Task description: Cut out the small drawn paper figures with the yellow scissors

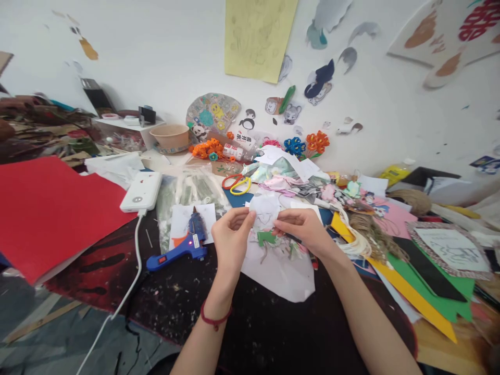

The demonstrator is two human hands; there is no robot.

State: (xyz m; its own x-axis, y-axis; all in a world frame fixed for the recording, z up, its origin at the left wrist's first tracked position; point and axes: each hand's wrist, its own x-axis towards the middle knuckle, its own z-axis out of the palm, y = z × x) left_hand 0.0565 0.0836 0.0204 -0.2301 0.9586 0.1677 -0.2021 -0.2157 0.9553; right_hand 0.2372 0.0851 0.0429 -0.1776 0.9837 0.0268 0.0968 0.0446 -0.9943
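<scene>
A small white paper cutout with faint pencil lines is held up over the middle of the table. My left hand pinches its left edge between thumb and fingers. At its lower right edge, my right hand grips the same cutout with the fingertips. Beneath lie green and pink scraps on a large white sheet. To the left of my left hand, a blue hot glue gun with a lit light rests on a white paper square. Scissors with red and yellow handles lie just beyond the hands.
A white power strip with a trailing cord stands left, beside a red sheet. Fabric scraps, twine and coloured card crowd the back and right. A bowl and orange flowers stand near the wall.
</scene>
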